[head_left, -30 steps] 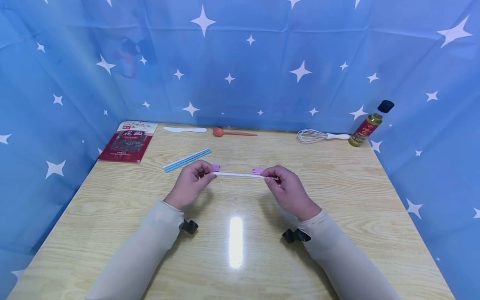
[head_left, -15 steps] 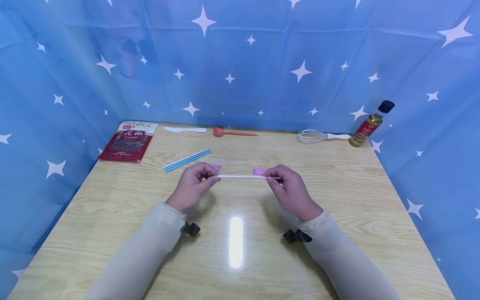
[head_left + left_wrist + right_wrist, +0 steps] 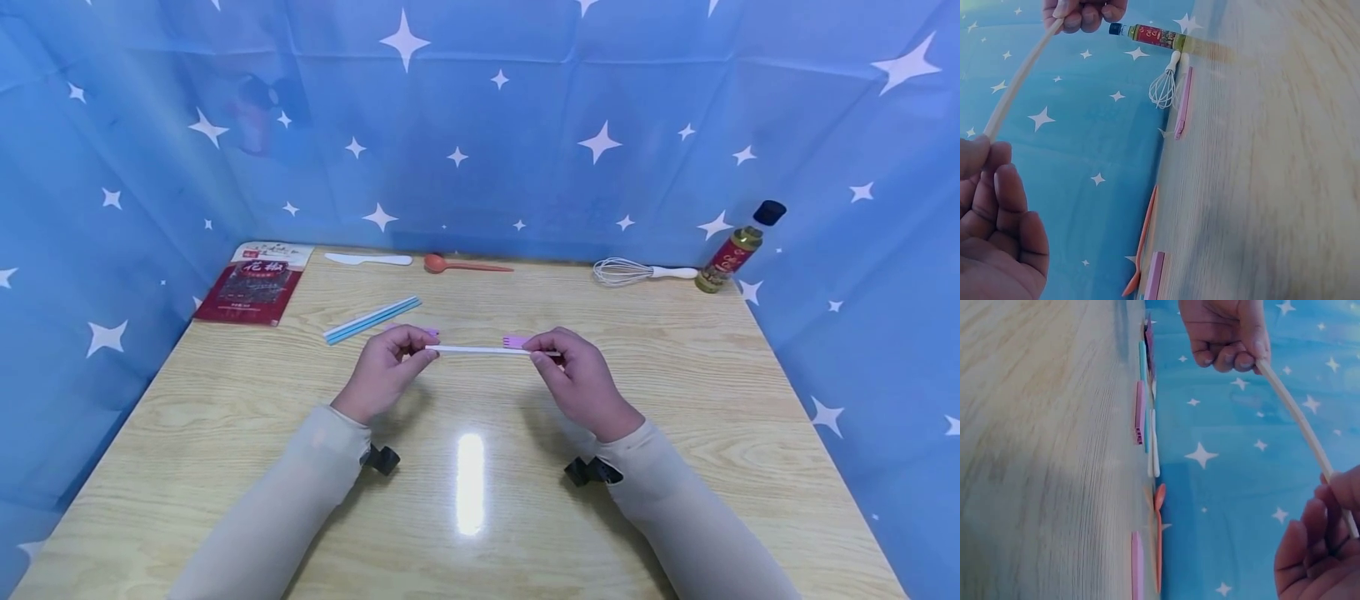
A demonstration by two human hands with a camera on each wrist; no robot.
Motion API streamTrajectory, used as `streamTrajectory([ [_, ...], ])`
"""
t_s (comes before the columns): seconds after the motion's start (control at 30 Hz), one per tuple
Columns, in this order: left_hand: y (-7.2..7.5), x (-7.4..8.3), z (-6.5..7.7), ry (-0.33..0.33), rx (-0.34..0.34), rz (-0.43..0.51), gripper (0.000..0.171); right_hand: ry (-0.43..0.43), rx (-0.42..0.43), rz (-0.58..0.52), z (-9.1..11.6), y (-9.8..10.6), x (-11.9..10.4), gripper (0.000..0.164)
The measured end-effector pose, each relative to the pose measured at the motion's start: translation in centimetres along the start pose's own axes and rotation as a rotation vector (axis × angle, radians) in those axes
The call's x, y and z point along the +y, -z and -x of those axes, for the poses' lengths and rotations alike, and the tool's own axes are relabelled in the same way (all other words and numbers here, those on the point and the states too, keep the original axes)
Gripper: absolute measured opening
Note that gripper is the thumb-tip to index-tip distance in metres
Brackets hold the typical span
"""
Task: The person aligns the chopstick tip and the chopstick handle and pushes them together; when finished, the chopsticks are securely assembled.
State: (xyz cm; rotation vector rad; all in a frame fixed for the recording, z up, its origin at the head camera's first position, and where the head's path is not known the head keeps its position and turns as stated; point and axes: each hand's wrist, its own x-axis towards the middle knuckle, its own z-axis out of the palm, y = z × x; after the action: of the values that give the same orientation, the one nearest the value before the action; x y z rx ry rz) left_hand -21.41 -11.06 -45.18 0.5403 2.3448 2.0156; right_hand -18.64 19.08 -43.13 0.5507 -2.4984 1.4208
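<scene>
A thin whitish stick (image 3: 480, 349) is held level above the table, one end in each hand; in the wrist views the stick (image 3: 1024, 72) looks slightly curved. My left hand (image 3: 386, 371) pinches its left end between thumb and forefinger, the other fingers curled in. At the right end, my right hand (image 3: 581, 383) has the same pinch, with a short tip sticking out past the thumb. Beyond the hands lie two pink pieces, a right one (image 3: 514, 342) with a notched end and a left one (image 3: 431, 332); each is partly covered by a hand.
Behind the left hand lie blue and white sticks (image 3: 372, 320). Along the back edge are a red spice packet (image 3: 251, 287), a white knife (image 3: 369, 259), an orange spoon (image 3: 465, 267), a whisk (image 3: 645, 272) and an oil bottle (image 3: 731, 254). A starry blue curtain (image 3: 480, 108) surrounds the table.
My left hand has shifted slightly right. Both hands keep their pinch on the whitish stick, whose middle dipped a little and rose again. The things on the table stay put.
</scene>
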Motion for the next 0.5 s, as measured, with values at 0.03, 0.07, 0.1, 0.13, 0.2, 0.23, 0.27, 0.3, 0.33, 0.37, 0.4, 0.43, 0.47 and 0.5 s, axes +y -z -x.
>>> streamTrajectory([
  [0.03,0.02,0.03,0.01,0.004,0.003,-0.007,0.013,-0.006,-0.002,0.002,-0.03,0.02,0.01,0.011],
  [0.07,0.04,0.03,0.01,0.006,0.008,-0.015,0.013,-0.011,-0.003,0.010,-0.05,0.07,-0.02,0.011],
  [0.1,0.05,0.04,0.01,0.007,0.013,-0.024,0.012,-0.019,-0.004,0.023,-0.07,0.11,-0.02,0.011],
  [0.13,0.08,0.07,0.03,0.008,0.017,-0.028,0.012,-0.030,-0.003,0.037,-0.09,0.18,0.00,0.011],
  [0.2,0.13,0.20,0.07,0.009,0.026,-0.036,0.010,-0.055,-0.001,0.058,-0.15,0.37,0.05,0.012],
  [0.23,0.13,0.28,0.10,0.009,0.032,-0.037,0.010,-0.063,0.001,0.069,-0.17,0.48,0.07,0.011],
  [0.27,0.11,0.33,0.12,0.006,0.036,-0.034,0.010,-0.067,0.004,0.076,-0.18,0.58,0.08,0.011],
  [0.3,0.09,0.40,0.14,0.002,0.037,-0.027,0.010,-0.069,0.009,0.078,-0.18,0.66,0.11,0.010],
  [0.33,0.06,0.43,0.15,-0.003,0.036,-0.013,0.011,-0.068,0.012,0.072,-0.17,0.72,0.11,0.009],
  [0.37,0.03,0.46,0.16,-0.010,0.035,-0.002,0.011,-0.063,0.016,0.066,-0.15,0.75,0.12,0.008],
  [0.4,0.00,0.47,0.17,-0.018,0.034,0.011,0.011,-0.052,0.021,0.065,-0.12,0.74,0.12,0.008],
  [0.43,-0.03,0.48,0.19,-0.026,0.033,0.021,0.011,-0.041,0.028,0.061,-0.08,0.70,0.09,0.008],
  [0.47,-0.03,0.47,0.21,-0.033,0.031,0.030,0.011,-0.029,0.034,0.058,-0.05,0.63,0.07,0.008],
  [0.5,-0.01,0.45,0.22,-0.038,0.028,0.039,0.011,-0.018,0.040,0.056,-0.01,0.56,0.06,0.009],
])
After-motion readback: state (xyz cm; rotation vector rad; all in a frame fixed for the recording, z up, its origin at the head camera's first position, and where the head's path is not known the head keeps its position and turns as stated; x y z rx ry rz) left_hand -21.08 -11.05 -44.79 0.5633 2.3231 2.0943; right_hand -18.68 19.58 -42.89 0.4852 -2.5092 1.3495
